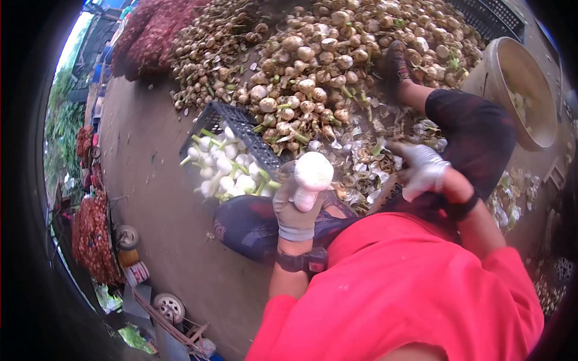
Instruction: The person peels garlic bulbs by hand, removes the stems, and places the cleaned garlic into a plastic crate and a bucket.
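Note:
My left hand [295, 210], in a dirty grey glove, grips a peeled white garlic bulb [314, 171] with its stem pointing down into the palm. To the right, above my thigh, my right hand [424, 167] wears a pale glove; it is blurred, and whether its fingers hold anything cannot be made out. Just left of my left hand stands a black crate [247, 129] with white peeled bulbs [226, 162] and green stems. Peeled skins [364, 162] lie on the ground between my legs, beside a large heap of unpeeled bulbs [313, 78].
A white bucket [481, 75] with some pale pieces inside leans at the upper right. Red net sacks [156, 36] lie at the upper left. Another black crate [494, 18] is behind the heap. A cart with wheels [169, 308] stands at the lower left.

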`<state>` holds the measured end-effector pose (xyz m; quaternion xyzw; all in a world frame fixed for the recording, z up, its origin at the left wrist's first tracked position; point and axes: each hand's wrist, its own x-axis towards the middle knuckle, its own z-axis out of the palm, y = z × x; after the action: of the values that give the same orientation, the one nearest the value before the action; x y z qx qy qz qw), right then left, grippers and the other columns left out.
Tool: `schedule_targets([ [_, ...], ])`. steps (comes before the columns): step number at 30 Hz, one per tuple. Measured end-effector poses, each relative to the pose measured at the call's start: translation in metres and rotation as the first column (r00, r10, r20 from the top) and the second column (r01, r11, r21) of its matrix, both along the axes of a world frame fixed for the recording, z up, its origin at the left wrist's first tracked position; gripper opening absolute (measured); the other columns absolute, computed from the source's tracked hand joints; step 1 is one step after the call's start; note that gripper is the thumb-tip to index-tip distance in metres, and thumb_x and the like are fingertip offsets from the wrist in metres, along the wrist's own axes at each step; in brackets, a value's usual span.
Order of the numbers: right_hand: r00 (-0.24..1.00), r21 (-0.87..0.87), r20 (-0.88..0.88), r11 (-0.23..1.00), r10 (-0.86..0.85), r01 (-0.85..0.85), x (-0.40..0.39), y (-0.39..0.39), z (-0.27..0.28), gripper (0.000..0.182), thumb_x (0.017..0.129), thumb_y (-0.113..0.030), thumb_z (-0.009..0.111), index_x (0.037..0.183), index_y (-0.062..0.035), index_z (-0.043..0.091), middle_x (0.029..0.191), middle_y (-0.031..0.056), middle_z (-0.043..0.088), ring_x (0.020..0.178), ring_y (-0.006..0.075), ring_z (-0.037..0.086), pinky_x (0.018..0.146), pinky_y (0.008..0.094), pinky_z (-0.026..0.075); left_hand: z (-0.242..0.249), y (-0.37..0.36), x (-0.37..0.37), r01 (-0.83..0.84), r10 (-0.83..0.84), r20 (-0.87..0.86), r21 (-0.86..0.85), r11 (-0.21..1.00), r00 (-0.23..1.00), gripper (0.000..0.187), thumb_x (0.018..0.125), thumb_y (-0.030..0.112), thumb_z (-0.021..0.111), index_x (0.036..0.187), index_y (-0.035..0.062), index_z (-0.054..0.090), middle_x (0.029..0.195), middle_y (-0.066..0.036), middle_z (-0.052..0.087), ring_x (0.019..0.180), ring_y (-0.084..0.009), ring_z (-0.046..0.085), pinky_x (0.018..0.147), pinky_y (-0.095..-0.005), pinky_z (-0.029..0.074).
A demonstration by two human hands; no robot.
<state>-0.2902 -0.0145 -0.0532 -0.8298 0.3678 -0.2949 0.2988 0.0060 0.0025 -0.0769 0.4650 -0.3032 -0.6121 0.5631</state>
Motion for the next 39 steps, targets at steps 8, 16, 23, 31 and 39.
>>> schedule_targets([
  [8,0.884,0.697,-0.396,0.709,0.251,0.111,0.070,-0.037,-0.006,0.051,0.075,-0.024,0.058,0.124,-0.0125,0.054,0.103,0.0201,0.064,0.092,0.0355,0.063,0.083,0.0420,0.048,0.027,-0.050,0.029,-0.190,0.196,-0.070,0.088,0.978,0.978,0.033,0.082,0.011,0.059,0.114,-0.0005,0.056,0.108,-0.011,0.060,0.100,-0.0230,0.059,0.080,-0.0387,0.052],
  [16,0.820,0.369,-0.558,0.848,-0.126,0.381,0.069,-0.138,-0.125,0.039,0.075,-0.006,0.053,0.115,-0.0045,0.053,0.119,0.0224,0.054,0.104,0.0361,0.057,0.084,0.0429,0.048,0.071,-0.108,0.081,-0.193,0.209,0.865,-0.133,0.972,0.457,0.035,0.085,0.010,0.057,0.117,-0.0039,0.053,0.103,-0.010,0.058,0.087,-0.0157,0.057,0.076,-0.0283,0.048],
  [23,0.784,0.441,-0.621,0.817,-0.021,0.371,0.100,-0.180,-0.219,0.046,0.077,-0.004,0.052,0.123,-0.0062,0.049,0.127,0.0195,0.051,0.114,0.0338,0.053,0.092,0.0419,0.045,0.011,-0.080,-0.027,0.211,-0.379,0.260,0.503,0.838,0.888,0.025,0.081,0.007,0.063,0.105,0.0009,0.061,0.086,-0.004,0.062,0.076,-0.0103,0.058,0.067,-0.0222,0.047],
  [31,0.932,0.526,-0.026,0.788,-0.362,0.320,0.087,-0.093,-0.092,0.043,0.071,-0.017,0.067,0.111,-0.0027,0.059,0.106,0.0200,0.060,0.098,0.0341,0.058,0.086,0.0391,0.047,-0.032,-0.076,-0.041,0.247,-0.259,-0.039,0.462,0.852,0.965,0.036,0.087,0.023,0.060,0.118,0.0033,0.054,0.096,-0.003,0.060,0.071,-0.0083,0.058,0.058,-0.0213,0.049],
  [39,0.612,0.725,0.278,0.580,-0.740,0.371,0.036,-0.025,0.020,0.052,0.081,-0.016,0.065,0.127,0.0006,0.047,0.103,0.0105,0.059,0.084,0.0099,0.057,0.065,0.0249,0.050,0.038,-0.040,-0.075,0.339,-0.363,0.148,0.163,0.926,0.920,0.053,0.074,0.006,0.068,0.123,0.0003,0.048,0.099,-0.007,0.058,0.088,-0.0130,0.057,0.073,-0.0253,0.050],
])
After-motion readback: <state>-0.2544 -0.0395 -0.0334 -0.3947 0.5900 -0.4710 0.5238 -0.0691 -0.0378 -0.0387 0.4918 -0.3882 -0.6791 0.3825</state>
